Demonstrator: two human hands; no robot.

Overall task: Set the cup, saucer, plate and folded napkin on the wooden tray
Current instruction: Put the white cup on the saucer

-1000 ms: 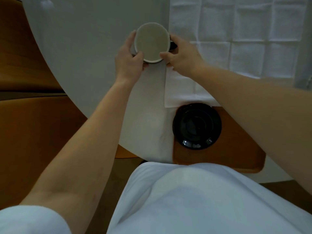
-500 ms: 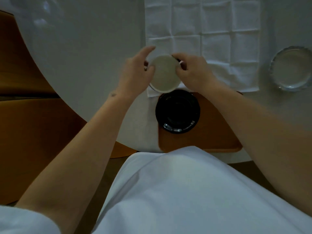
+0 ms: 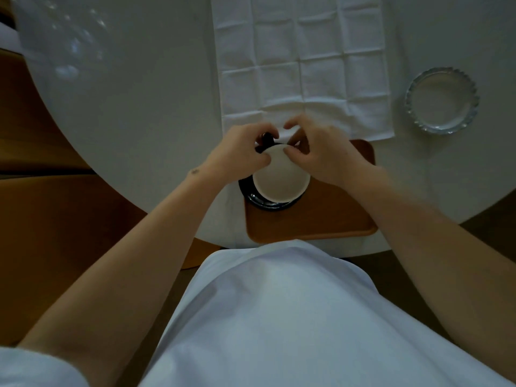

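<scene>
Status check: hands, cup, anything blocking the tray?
Left hand and right hand both on cup rim. Cup over black saucer on wooden tray. Napkin unfolded, glass plate on table. Nothing blocking.

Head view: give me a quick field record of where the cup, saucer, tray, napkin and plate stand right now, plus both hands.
cup: white inside, over the black saucer, both hands on its far rim
saucer: black, on the tray's left end
tray: wooden, at the table's near edge
napkin: white, spread unfolded on the table beyond the tray
plate: clear glass, fluted rim, on the table to the right, off the tray
left hand: grip on the cup's rim
right hand: grip on the cup's rim
cup released: not yet
</scene>
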